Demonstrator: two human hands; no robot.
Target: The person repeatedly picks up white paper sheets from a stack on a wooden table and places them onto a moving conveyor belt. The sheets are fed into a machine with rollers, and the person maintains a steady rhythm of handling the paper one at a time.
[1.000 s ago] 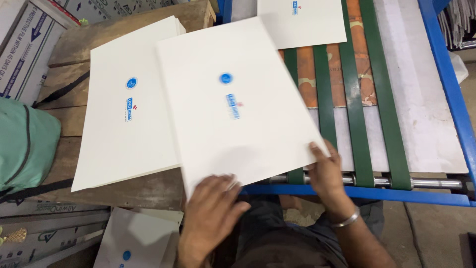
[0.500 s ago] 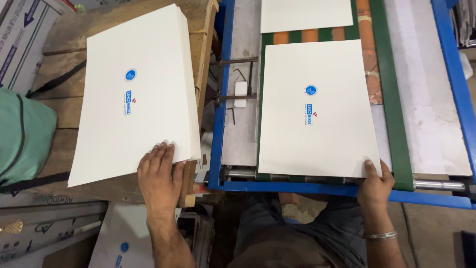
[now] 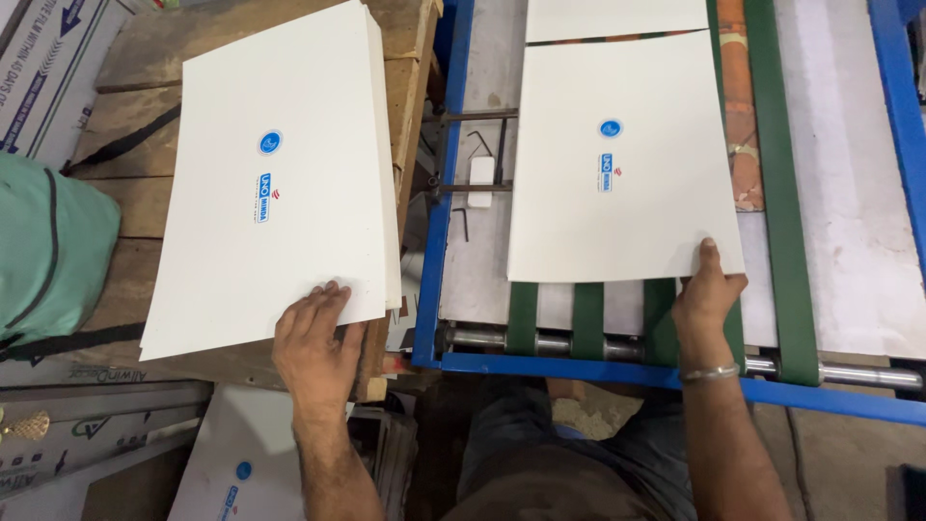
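Observation:
A stack of white printed sheets (image 3: 270,183) with a round blue mark lies on a wooden bench at the left. My left hand (image 3: 316,340) rests flat on its near right corner, fingers spread. One white sheet (image 3: 617,164) lies on the green belts (image 3: 781,193) of a blue-framed conveyor. My right hand (image 3: 706,289) touches that sheet's near right corner, thumb on top of it. Another white sheet (image 3: 617,17) sits further up the belts, partly cut off by the frame's top edge.
The blue conveyor frame (image 3: 439,193) runs between bench and belts, with a metal roller (image 3: 849,374) at the near end. A green bag (image 3: 48,251) sits at the left. Cardboard boxes (image 3: 48,68) and more printed sheets (image 3: 241,473) lie around the bench.
The single sheet has travelled further away along the belts, and my right hand followed its near corner. My left hand stays on the stack's corner.

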